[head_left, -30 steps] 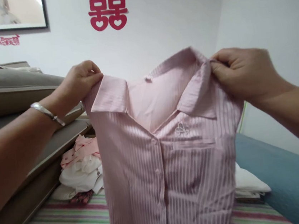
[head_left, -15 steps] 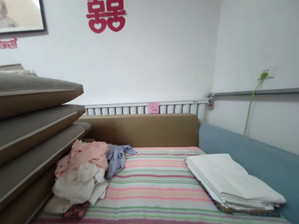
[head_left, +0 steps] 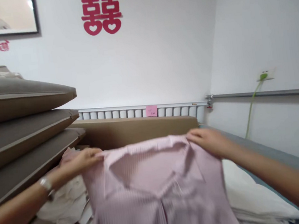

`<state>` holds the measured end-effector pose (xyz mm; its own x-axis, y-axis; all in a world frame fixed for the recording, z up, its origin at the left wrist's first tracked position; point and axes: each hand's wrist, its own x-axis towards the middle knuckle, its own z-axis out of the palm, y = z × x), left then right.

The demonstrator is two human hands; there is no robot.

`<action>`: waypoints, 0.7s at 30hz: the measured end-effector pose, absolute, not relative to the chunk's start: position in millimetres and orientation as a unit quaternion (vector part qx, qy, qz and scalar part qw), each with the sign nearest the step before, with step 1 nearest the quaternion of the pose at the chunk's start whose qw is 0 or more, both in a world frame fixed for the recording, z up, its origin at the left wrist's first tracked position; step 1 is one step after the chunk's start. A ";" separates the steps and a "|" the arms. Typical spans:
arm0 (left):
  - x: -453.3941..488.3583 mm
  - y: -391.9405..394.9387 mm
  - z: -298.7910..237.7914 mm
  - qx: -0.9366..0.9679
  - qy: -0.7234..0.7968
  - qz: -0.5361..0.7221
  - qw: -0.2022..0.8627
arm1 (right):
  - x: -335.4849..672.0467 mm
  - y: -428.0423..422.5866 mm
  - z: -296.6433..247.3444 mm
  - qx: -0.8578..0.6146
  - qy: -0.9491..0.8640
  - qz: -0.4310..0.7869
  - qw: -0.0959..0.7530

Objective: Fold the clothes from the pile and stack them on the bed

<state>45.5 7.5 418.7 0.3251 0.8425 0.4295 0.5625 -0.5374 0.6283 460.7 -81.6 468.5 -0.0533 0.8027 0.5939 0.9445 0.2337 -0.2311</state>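
A light pink collared shirt (head_left: 159,197) hangs stretched between my two hands, its collar at the top and its lower part out of frame. My left hand (head_left: 89,157) pinches the shirt near its left shoulder; a silver band circles that wrist. At the other shoulder, my right hand (head_left: 202,140) grips the fabric with fingers closed. Behind my left forearm lies a heap of crumpled clothes (head_left: 65,204), white and pink with a dark red patterned piece. Partly hidden beyond the shirt on the right is a stack of folded white cloth (head_left: 256,193).
Grey-brown cushions (head_left: 24,104) are piled high on the left. A brown padded board (head_left: 140,127) and a white radiator (head_left: 176,110) stand at the back. On the right runs a blue padded side (head_left: 271,159), with a green cord (head_left: 252,109) on the wall above.
Both hands have come into view, holding up the pink shirt by its shoulders. It now covers most of the striped bed sheet and the blue-grey garment. The view has shifted slightly.
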 end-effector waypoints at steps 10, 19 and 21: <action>93.0 90.7 607.6 0.730 0.391 0.495 -0.265 | 457.3 -15.7 632.9 -0.549 -0.540 -0.434 0.468; 54.6 64.5 441.1 0.817 0.389 0.380 -0.192 | 457.5 -67.1 453.7 -0.518 -0.688 -0.282 0.423; 39.9 52.6 367.7 0.854 0.395 0.303 -0.151 | 455.4 -81.9 363.9 -0.502 -0.756 -0.175 0.381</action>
